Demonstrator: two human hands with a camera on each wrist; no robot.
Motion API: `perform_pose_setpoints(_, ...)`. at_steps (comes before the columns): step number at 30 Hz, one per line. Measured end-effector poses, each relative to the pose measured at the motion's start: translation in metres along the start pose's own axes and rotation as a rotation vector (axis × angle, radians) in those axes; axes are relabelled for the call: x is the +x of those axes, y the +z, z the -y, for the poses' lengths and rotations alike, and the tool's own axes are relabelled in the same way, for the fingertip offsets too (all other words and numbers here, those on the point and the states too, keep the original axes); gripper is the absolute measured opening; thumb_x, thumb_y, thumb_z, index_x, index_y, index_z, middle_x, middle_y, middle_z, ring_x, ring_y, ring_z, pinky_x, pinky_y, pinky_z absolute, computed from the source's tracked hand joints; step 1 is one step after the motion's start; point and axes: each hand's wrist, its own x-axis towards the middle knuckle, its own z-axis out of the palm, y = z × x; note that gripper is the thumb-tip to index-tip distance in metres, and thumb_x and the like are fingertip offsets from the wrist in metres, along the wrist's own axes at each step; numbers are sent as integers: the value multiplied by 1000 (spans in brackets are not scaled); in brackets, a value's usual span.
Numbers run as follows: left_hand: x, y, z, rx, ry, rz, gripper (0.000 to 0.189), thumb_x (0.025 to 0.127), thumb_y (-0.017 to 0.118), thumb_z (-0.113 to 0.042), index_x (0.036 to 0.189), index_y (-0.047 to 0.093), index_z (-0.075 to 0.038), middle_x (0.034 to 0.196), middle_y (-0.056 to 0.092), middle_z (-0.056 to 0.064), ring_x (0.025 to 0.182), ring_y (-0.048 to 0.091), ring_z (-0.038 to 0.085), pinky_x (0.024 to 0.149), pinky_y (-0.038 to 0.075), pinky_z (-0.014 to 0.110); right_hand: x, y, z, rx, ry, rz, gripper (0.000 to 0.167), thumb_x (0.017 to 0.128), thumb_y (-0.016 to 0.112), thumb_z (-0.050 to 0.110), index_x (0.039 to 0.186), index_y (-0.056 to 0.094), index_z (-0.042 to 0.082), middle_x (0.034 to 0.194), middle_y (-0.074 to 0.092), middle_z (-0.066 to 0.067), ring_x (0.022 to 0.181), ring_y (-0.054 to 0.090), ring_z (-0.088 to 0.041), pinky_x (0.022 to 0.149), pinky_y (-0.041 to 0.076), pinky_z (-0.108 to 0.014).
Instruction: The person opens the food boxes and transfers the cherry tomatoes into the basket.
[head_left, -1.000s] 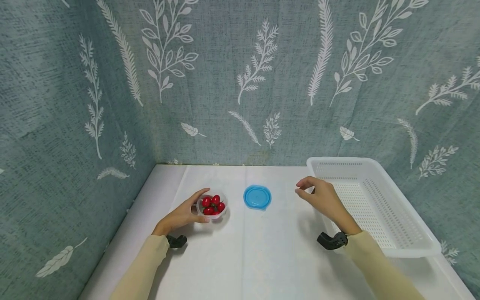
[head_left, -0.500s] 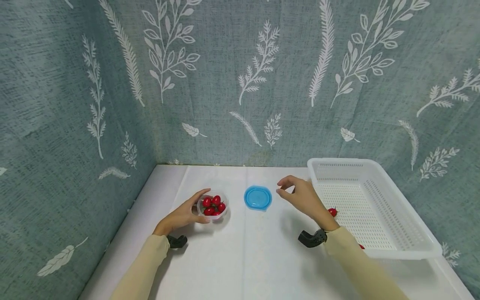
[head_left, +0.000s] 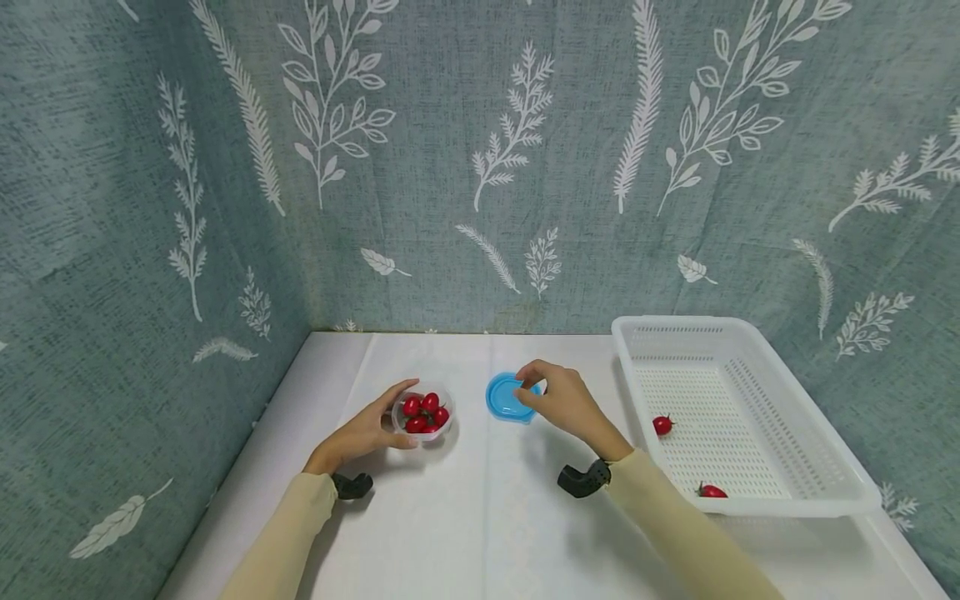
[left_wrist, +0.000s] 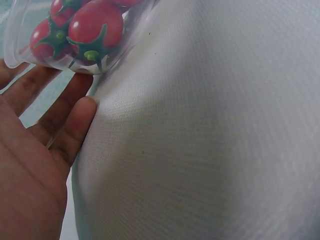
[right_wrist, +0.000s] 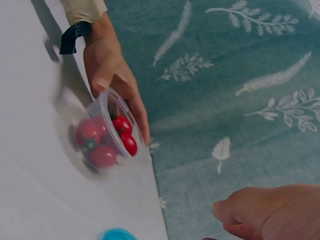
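On the table at the left stands a clear plastic tub [head_left: 393, 427] with several red cherry tomatoes [head_left: 426, 411] in it. My left hand [head_left: 363, 433] curves round its left side, thumb on the near side and fingers beyond. In the left wrist view the fingertips [left_wrist: 82, 82] are right at the tub's lower wall. My right hand [head_left: 562, 400] is above the table, just right of and partly over a round blue lid [head_left: 506, 404]. Its thumb and forefinger are bent toward each other with a gap between, and nothing shows between them. The tub also appears upper left in the right wrist view.
A white plastic basket [head_left: 765, 505] with slotted walls stands at the right. Inside it lie two cherry tomatoes, one at its left side [head_left: 662, 425] and one near the front wall [head_left: 712, 492]. A patterned cloth [head_left: 450, 167] hangs behind and along the left side.
My right hand has moved left from beside the basket to the blue lid. The two tomatoes in the basket have come into sight from behind my right arm. My left hand and the tub stay put.
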Motion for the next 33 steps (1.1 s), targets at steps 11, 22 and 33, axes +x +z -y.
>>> perform_pose_setpoints(11, 1, 1, 1, -17, -3, 3, 103, 81, 89, -33, 163, 26, -33, 161, 35, 7, 133, 42, 29, 103, 38, 50, 12, 32, 11, 27, -51, 29, 21, 95, 73, 23, 112, 73, 10, 97, 73, 4, 93, 68, -21, 81, 54, -41)
perform_pose_setpoints(22, -1, 2, -2, -53, -18, 3, 107, 79, 90, -35, 164, 25, -29, 161, 36, 3, 142, 38, 27, 112, 30, 56, 23, 67, 31, -16, -119, 62, 21, 96, 74, 25, 112, 73, 12, 105, 75, -1, 91, 69, -20, 73, 53, -33)
perform_pose_setpoints(33, -1, 1, 0, -45, -16, 13, 103, 82, 88, -36, 163, 25, -34, 168, 23, 7, 148, 28, 32, 110, 31, 57, 31, 99, 40, -23, -147, 126, 27, 96, 74, 24, 117, 73, 7, 111, 75, -7, 104, 69, -29, 85, 54, -41)
